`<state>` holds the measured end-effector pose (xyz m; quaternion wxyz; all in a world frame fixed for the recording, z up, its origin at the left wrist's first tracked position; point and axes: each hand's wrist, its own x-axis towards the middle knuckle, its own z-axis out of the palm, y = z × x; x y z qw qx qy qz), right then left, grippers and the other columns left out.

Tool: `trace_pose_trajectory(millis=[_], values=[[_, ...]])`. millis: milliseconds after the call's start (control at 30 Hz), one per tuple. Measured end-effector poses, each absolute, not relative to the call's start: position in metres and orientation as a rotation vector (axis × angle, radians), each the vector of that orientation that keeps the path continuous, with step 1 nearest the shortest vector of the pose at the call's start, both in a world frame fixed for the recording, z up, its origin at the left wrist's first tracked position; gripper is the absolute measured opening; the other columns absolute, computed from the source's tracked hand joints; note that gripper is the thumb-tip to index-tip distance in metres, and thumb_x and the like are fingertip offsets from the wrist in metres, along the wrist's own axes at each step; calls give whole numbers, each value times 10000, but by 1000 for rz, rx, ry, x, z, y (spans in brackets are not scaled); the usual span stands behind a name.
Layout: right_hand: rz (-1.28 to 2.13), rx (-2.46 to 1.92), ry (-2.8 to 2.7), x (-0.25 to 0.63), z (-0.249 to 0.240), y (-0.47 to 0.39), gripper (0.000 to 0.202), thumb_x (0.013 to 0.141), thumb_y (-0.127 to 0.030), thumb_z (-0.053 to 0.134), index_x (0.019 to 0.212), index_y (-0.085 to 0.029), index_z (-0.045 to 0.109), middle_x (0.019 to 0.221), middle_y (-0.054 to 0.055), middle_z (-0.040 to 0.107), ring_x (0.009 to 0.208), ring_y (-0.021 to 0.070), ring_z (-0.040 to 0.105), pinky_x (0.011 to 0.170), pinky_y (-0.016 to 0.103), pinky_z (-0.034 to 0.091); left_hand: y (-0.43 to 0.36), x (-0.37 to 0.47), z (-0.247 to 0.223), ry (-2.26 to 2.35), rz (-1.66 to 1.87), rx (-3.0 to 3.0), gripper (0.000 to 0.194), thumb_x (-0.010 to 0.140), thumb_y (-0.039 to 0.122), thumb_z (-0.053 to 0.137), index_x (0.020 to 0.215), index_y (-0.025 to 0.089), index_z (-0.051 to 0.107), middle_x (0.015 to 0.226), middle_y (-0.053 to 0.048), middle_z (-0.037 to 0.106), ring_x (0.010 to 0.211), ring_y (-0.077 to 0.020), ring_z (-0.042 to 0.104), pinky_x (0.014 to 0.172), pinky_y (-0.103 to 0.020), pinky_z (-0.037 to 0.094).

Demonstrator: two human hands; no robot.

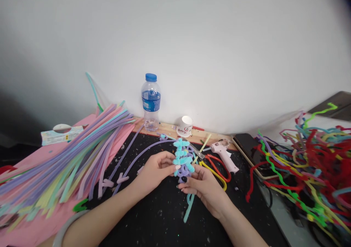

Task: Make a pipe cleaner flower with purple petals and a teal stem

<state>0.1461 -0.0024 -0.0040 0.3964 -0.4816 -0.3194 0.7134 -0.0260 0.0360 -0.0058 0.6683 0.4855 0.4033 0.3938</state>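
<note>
Between my two hands is a pipe cleaner figure (pixel 181 152) of fluffy turquoise and purple loops, held above the black mat (pixel 153 217). The fingers of my left hand (pixel 161 166) are closed on its left side, thumb in front. My right hand (pixel 204 185) pinches its lower right part; the fingertips behind it are hidden. Below the figure hangs a teal pipe cleaner (pixel 188 210). A long purple pipe cleaner (pixel 139 154) arches away to the left behind my left hand. Just beyond my right hand lie scissors with red and yellow handles (pixel 218 166).
A water bottle (pixel 151 104) and a white paper cup (pixel 185 126) stand by the wall. The pink glue gun (pixel 226 155) lies right of the scissors, beside a phone (pixel 253 152). Pastel pipe cleaners (pixel 82 152) are bundled at left; a tangled multicoloured pile (pixel 315 159) fills the right.
</note>
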Motion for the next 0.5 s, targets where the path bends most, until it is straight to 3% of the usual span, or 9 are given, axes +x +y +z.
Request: trace_pose_trajectory(millis=[200,333,500], values=[[1772,-1201,-796,145,-4,-3,248,600,-209,804,736,-142,608,638,-15,664,591,139,684,488,169,514,35,-26,-3,959,949,1036,237,686,273,705,843,165,565,713,22,608,714,-148,610,666,-282,527],[1755,-1190,-775,145,-3,-3,257,596,-200,812,779,-137,642,699,-1,681,635,134,689,555,177,530,34,-26,-3,941,911,1019,258,676,285,716,835,167,550,723,14,622,700,-150,618,670,-297,534],[1769,-1237,-773,146,-3,-3,243,597,-217,809,756,-131,647,638,3,680,589,129,686,540,176,528,34,-26,-2,909,873,1013,285,649,261,737,839,166,546,653,30,606,676,-150,611,649,-281,517]])
